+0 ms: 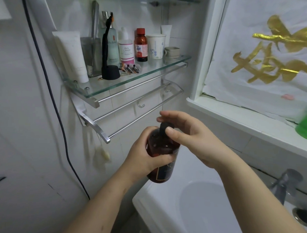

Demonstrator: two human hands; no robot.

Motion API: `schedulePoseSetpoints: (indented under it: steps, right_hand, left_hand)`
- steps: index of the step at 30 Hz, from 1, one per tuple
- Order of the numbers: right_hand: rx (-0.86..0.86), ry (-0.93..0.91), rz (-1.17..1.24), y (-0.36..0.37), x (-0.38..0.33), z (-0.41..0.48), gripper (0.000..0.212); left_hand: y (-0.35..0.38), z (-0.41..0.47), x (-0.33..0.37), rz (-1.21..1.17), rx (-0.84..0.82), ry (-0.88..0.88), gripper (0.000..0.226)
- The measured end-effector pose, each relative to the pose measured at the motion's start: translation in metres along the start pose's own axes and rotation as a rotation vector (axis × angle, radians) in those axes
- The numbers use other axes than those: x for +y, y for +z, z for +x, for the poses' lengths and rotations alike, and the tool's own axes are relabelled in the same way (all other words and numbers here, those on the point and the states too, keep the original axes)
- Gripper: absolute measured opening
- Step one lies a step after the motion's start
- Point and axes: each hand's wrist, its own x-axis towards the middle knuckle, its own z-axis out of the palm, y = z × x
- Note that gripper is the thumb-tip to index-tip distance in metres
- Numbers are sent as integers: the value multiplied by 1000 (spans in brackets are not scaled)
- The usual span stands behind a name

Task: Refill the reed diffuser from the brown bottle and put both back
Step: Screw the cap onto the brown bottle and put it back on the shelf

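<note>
Brown bottle (160, 145) is held in the air near the middle of the scene, above the left edge of the white sink (152, 196), touching neither the sink nor the wall. It stands close to upright, neck up and base toward the near side, with a dark label on its lower half.

The left grip (141, 151) wraps the bottle's shoulder and upper body from the left, fingers curled round behind it and the thumb lying across the near face. The lower half of the bottle hangs below this grip. The right grip (188, 137) comes in from the right and pinches the black cap (162, 126) on the neck, thumb on the near side and fingertips over the far side. The cap thus sits just above the left grip and inside the right one.

Up and to the left, well apart from the hands, a glass shelf (147, 71) is fixed to the tiled wall. It carries a white tube (72, 54), a black razor (108, 53) on its stand, a pink-labelled bottle (125, 47), a small red-capped bottle (141, 45) and a paper cup (156, 46). Towel rails (131, 106) run beneath the shelf. A tap (284, 185) stands at the sink's right, and a blurred green object (306, 128) sits on the window sill (236, 117) at far right.
</note>
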Motion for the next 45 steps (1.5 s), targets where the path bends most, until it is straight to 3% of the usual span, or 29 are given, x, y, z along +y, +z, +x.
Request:
schedulePoseSetpoints:
  steps: [4, 13, 16, 18, 22, 25, 27, 29, 32, 36, 40, 45]
  right_hand:
    - [-59, -13, 28, 0, -5, -2, 34]
    - [316, -47, -180, 30, 0, 7, 26]
    - [341, -48, -216, 35, 0, 8, 26]
    - [233, -60, -208, 29, 0, 10, 27]
    - [-114, -121, -286, 4, -13, 13, 26]
    - [-255, -151, -293, -7, -21, 16, 27]
    - [-324, -142, -209, -8, -21, 18, 28]
    - [-345, -131, -69, -5, -18, 19, 25]
    - [-214, -153, 33, 4, -10, 20, 20]
    - [-8, -174, -23, 13, 2, 22, 21]
    - [61, -193, -56, 14, 3, 21, 15]
    - [144, -214, -52, 11, 2, 23, 12]
  left_hand:
    - [-4, -2, -1, -19, -27, -26, 59]
    - [-3, -3, -4, -16, 107, 4, 53]
    - [-1, -3, -3, 3, 135, 14, 51]
    - [-7, -2, -3, -12, 100, 7, 54]
    - [-25, -2, 1, -152, -184, -35, 69]
    - [-30, 1, 6, -251, -361, -35, 88]
    - [-29, 4, 7, -282, -423, -32, 89]
    - [-27, 7, 8, -288, -397, -48, 78]
    - [-24, 11, 8, -286, -289, -29, 73]
    - [-14, 14, 6, -260, -103, 10, 71]
    - [-1, 18, 4, -131, 31, 66, 63]
    - [3, 27, 12, -38, 78, 75, 62]
